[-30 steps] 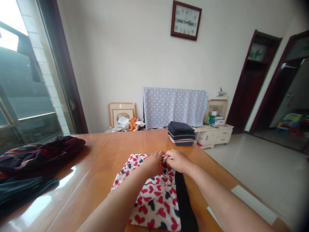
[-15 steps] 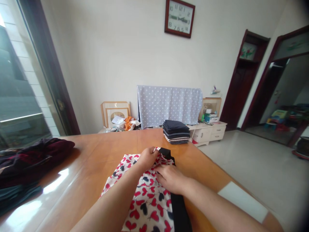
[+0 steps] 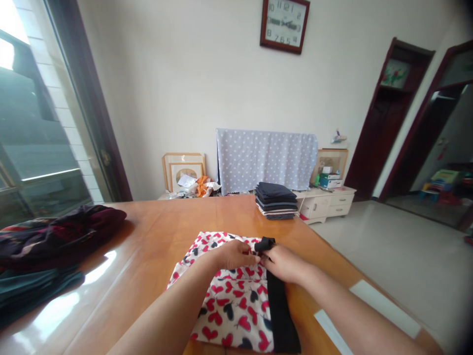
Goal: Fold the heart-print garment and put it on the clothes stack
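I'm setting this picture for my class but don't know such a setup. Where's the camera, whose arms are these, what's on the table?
No machine: the camera sits on a person's head, looking forward and down, so the arms are theirs. On the wooden table lies a heart-print garment with a black strip along its right side. The left hand and right hand pinch its far edge, where the strip ends. Folded dark clothes are stacked behind; a loose clothes pile lies at left.

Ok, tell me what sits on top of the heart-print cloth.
The left hand and right hand rest on the heart-print cloth, pinching the far end of its black band. The fabric beneath them is hidden.
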Demonstrator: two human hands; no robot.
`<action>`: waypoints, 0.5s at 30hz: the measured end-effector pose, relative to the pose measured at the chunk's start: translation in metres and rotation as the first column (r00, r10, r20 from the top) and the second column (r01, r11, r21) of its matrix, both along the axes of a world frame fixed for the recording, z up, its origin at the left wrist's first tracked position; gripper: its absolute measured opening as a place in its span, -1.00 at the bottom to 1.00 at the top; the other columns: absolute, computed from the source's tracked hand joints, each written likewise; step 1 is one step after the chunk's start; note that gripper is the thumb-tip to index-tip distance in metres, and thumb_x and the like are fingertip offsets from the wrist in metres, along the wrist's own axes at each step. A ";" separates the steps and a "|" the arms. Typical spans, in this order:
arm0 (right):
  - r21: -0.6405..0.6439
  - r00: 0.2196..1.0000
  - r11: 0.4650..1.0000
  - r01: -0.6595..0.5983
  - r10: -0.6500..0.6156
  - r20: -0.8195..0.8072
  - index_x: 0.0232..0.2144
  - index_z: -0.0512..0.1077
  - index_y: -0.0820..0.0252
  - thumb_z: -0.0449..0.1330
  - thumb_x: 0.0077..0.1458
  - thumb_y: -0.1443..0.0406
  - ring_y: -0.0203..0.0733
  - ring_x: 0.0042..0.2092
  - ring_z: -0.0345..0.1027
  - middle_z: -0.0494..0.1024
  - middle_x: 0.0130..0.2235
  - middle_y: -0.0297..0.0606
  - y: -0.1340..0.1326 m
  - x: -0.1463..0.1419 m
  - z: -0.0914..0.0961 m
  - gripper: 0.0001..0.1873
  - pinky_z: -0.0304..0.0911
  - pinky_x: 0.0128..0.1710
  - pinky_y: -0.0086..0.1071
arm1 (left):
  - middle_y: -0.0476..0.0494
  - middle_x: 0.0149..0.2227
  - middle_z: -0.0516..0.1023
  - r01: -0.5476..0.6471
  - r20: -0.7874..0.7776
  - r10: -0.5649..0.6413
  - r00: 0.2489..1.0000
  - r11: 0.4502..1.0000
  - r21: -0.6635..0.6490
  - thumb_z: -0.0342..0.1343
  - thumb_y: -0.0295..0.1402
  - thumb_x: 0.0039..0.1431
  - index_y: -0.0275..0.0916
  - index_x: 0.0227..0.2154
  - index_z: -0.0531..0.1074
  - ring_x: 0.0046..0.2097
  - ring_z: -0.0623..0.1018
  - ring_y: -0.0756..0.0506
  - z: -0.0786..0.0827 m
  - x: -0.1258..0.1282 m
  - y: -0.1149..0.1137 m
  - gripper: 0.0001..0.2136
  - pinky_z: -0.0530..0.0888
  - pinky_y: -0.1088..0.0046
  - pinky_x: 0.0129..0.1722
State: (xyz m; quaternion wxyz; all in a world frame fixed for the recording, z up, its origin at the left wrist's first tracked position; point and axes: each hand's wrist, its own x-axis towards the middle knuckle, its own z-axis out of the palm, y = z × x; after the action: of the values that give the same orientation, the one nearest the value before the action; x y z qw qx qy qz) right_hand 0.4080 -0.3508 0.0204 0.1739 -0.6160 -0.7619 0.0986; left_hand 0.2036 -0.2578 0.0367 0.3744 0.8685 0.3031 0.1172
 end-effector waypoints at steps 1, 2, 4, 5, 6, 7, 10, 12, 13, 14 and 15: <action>-0.011 1.000 1.000 0.002 -0.002 -0.008 -0.11 0.56 0.07 0.11 0.21 0.29 -0.03 -0.02 0.47 0.62 -0.03 -0.18 -0.002 0.006 0.001 -0.73 0.26 -0.08 -0.32 | 0.03 -0.60 0.41 0.009 -0.004 -0.009 1.000 1.000 -0.028 0.28 0.04 -0.04 -0.17 -0.57 0.50 -0.48 0.37 -0.03 0.004 -0.004 -0.002 -0.65 0.32 0.48 -0.45; -0.022 1.000 0.999 0.023 -0.023 -0.003 -0.15 0.57 0.08 0.12 0.18 0.31 -0.05 -0.06 0.48 0.64 -0.07 -0.18 -0.003 0.012 0.003 -0.74 0.24 -0.13 -0.34 | 0.02 -0.57 0.46 0.011 0.000 -0.011 1.000 0.998 -0.057 0.30 0.03 -0.07 -0.16 -0.55 0.53 -0.44 0.41 -0.05 0.008 -0.008 -0.005 -0.66 0.35 0.47 -0.42; -0.028 0.989 0.991 0.133 -0.131 0.067 -0.30 0.57 0.11 0.13 0.15 0.33 -0.08 -0.16 0.47 0.65 -0.19 -0.18 -0.007 0.025 0.008 -0.80 0.18 -0.24 -0.37 | -0.02 -0.50 0.53 -0.012 0.010 0.013 1.000 0.995 -0.103 0.30 0.03 -0.07 -0.15 -0.49 0.57 -0.37 0.47 -0.09 0.017 -0.018 -0.009 -0.67 0.39 0.45 -0.34; -0.011 0.971 0.978 0.209 -0.206 0.118 -0.39 0.55 0.13 0.12 0.16 0.33 -0.10 -0.22 0.45 0.63 -0.27 -0.19 -0.009 0.031 0.012 -0.80 0.13 -0.28 -0.37 | -0.04 -0.47 0.55 -0.042 0.016 0.044 0.999 0.993 -0.113 0.27 0.05 -0.04 -0.16 -0.46 0.58 -0.34 0.48 -0.10 0.021 -0.023 -0.010 -0.65 0.40 0.45 -0.32; 0.021 0.946 0.959 0.282 -0.281 0.162 -0.45 0.51 0.14 0.10 0.17 0.31 -0.11 -0.26 0.43 0.61 -0.33 -0.20 -0.010 0.036 0.016 -0.78 0.09 -0.32 -0.37 | -0.06 -0.43 0.56 -0.080 0.029 0.084 0.996 0.991 -0.111 0.24 0.07 -0.01 -0.18 -0.43 0.58 -0.32 0.49 -0.11 0.025 -0.029 -0.011 -0.63 0.41 0.44 -0.30; 0.063 0.922 0.940 0.335 -0.341 0.183 -0.48 0.49 0.14 0.09 0.20 0.30 -0.13 -0.28 0.41 0.59 -0.37 -0.21 -0.012 0.039 0.020 -0.75 0.05 -0.33 -0.37 | -0.06 -0.41 0.56 -0.124 0.049 0.129 0.990 0.987 -0.099 0.19 0.09 0.03 -0.19 -0.40 0.58 -0.31 0.48 -0.11 0.027 -0.035 -0.011 -0.60 0.40 0.44 -0.30; 0.179 0.921 0.919 0.351 -0.373 0.107 -0.37 0.49 0.11 0.06 0.23 0.29 -0.17 -0.24 0.40 0.58 -0.31 -0.25 -0.014 0.035 0.029 -0.78 0.04 -0.30 -0.39 | -0.05 -0.40 0.52 -0.270 0.125 0.274 0.954 0.962 -0.046 0.07 0.13 0.12 -0.22 -0.35 0.53 -0.31 0.45 -0.09 0.031 -0.055 -0.012 -0.53 0.38 0.45 -0.30; 0.212 0.953 0.935 0.285 -0.300 0.042 -0.29 0.51 0.09 0.05 0.25 0.29 -0.19 -0.19 0.39 0.58 -0.24 -0.26 -0.012 0.022 0.028 -0.79 0.07 -0.26 -0.40 | -0.03 -0.43 0.47 -0.340 0.153 0.340 0.928 0.940 -0.027 0.03 0.12 0.14 -0.24 -0.38 0.49 -0.33 0.42 -0.07 0.029 -0.069 -0.014 -0.53 0.36 0.45 -0.31; 0.214 0.967 0.946 0.243 -0.255 0.028 -0.27 0.51 0.09 0.05 0.25 0.29 -0.19 -0.17 0.39 0.57 -0.21 -0.26 -0.012 0.015 0.026 -0.78 0.08 -0.24 -0.41 | -0.02 -0.45 0.44 -0.362 0.153 0.361 0.920 0.932 -0.024 0.02 0.11 0.15 -0.24 -0.40 0.47 -0.35 0.41 -0.07 0.027 -0.076 -0.015 -0.55 0.35 0.45 -0.32; 0.205 0.977 0.958 0.200 -0.210 0.028 -0.28 0.52 0.09 0.05 0.25 0.29 -0.18 -0.15 0.38 0.56 -0.20 -0.26 -0.011 0.007 0.021 -0.77 0.09 -0.22 -0.41 | -0.01 -0.46 0.42 -0.382 0.145 0.382 0.913 0.924 -0.027 0.03 0.09 0.15 -0.23 -0.43 0.45 -0.35 0.39 -0.06 0.024 -0.083 -0.017 -0.57 0.34 0.45 -0.32; 0.179 0.985 0.971 0.156 -0.165 0.040 -0.31 0.53 0.09 0.06 0.24 0.30 -0.18 -0.14 0.38 0.56 -0.20 -0.25 -0.010 0.000 0.017 -0.77 0.10 -0.21 -0.41 | 0.00 -0.47 0.41 -0.394 0.129 0.395 0.910 0.918 -0.030 0.03 0.06 0.16 -0.23 -0.46 0.43 -0.36 0.38 -0.06 0.022 -0.090 -0.019 -0.59 0.33 0.45 -0.32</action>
State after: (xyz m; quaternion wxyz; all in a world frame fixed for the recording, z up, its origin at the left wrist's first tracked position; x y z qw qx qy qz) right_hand 0.4080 -0.3607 0.0370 0.2142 -0.6604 -0.7197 -0.0001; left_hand 0.1139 -0.2769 0.0584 0.3639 0.7790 0.4470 0.2470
